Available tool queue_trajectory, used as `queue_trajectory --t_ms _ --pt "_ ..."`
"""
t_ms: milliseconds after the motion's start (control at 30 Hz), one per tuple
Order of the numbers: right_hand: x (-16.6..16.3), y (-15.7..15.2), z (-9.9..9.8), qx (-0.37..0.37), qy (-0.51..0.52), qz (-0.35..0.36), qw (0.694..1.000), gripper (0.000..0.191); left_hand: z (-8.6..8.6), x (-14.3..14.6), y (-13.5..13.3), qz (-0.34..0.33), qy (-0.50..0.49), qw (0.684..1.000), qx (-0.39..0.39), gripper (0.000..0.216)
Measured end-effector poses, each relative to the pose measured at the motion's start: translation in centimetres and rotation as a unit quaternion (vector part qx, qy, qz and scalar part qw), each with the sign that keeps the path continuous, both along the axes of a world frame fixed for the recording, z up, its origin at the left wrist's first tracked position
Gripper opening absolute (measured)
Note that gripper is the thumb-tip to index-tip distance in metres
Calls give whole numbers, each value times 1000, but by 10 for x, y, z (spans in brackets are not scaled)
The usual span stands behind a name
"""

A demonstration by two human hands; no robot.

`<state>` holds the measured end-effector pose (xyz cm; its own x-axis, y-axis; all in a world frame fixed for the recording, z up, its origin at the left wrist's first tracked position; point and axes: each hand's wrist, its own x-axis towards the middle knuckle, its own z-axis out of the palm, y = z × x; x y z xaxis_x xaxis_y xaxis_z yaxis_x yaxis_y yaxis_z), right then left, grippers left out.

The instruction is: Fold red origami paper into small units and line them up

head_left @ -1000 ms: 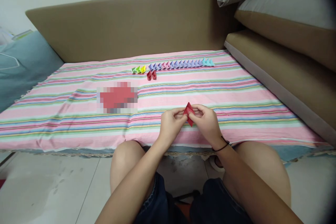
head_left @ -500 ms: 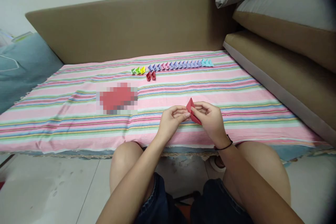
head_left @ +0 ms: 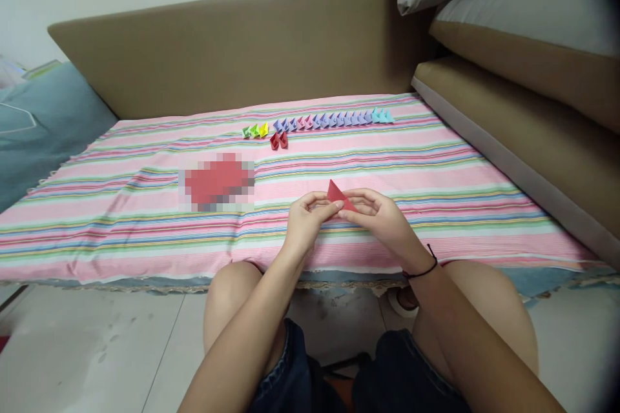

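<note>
My left hand (head_left: pixel 306 219) and my right hand (head_left: pixel 380 216) meet over the near part of a pink striped cloth (head_left: pixel 145 219). Between their fingertips they pinch a small red folded paper triangle (head_left: pixel 336 194), its point up. Farther back on the cloth runs a row of small folded paper pieces (head_left: pixel 320 121), green and yellow at the left, purple in the middle, teal at the right. Two red folded pieces (head_left: pixel 279 139) sit just in front of that row.
A blurred red patch (head_left: pixel 216 181) lies on the cloth to the left of my hands. A tan sofa back (head_left: pixel 232 45) rises behind, tan and grey cushions (head_left: pixel 523 45) are stacked at the right, and a teal pillow (head_left: pixel 43 122) lies at the left. My knees and tiled floor (head_left: pixel 97 348) are below.
The red paper has turned from a hanging diamond shape to a flatter triangle held higher. Both hands have shifted slightly up and left while working it.
</note>
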<state>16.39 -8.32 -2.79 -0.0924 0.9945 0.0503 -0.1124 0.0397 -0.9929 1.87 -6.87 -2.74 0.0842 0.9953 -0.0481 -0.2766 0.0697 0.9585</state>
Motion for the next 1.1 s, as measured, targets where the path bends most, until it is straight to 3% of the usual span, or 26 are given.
queue_trajectory --t_ms 233,400,700,833,967,1100 --pt "6 4 -4 -5 -1 -56 998 42 5 -6 1 -21 62 997 41 32" --pt "6 3 -5 13 23 -40 999 35 8 -8 0 -24 109 992 54 28" --pt "8 2 1 12 7 -46 999 21 7 -5 1 -60 61 996 17 22" --pt "6 1 0 10 2 -64 998 23 7 -5 4 -38 103 992 62 22" --pt "5 1 -3 13 -39 -79 996 26 7 -12 9 -98 162 976 104 23" --pt "5 4 -6 -2 -26 -37 999 28 5 -18 12 -90 232 956 155 18"
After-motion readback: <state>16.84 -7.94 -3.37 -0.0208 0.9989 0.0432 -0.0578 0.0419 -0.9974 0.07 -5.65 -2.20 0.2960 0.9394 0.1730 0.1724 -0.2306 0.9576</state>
